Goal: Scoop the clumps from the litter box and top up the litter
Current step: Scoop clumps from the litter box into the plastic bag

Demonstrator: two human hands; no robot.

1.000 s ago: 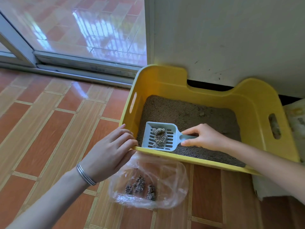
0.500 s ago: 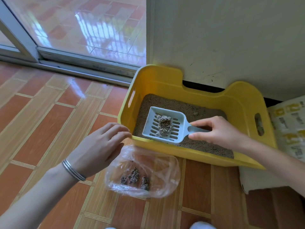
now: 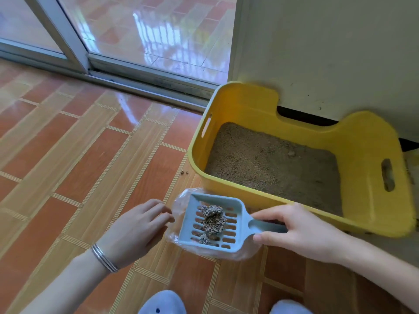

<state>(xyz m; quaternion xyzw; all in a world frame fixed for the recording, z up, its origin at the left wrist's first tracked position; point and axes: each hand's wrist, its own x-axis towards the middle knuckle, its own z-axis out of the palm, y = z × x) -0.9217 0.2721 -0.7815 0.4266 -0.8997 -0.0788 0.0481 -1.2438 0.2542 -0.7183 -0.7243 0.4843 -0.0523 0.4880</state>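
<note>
Clumps (image 3: 213, 219) sit in the slotted blue scoop (image 3: 242, 232). Right hand (image 3: 299, 230) pinches the scoop handle between thumb and fingers, holding the scoop level above a clear plastic bag (image 3: 226, 254) on the floor. Left hand (image 3: 136, 227) grips nothing, fingers loosely bent, tips right at the bag's left edge; contact unclear. Silver bracelet (image 3: 104, 257) on the left wrist. Yellow litter box (image 3: 362, 141) just behind the bag, against the wall (image 3: 328, 41), holding grey litter (image 3: 272, 166). A few stray grains (image 3: 184, 172) on the orange tile floor (image 3: 79, 155) beside the box. Glass sliding door (image 3: 147, 30) far left.
</note>
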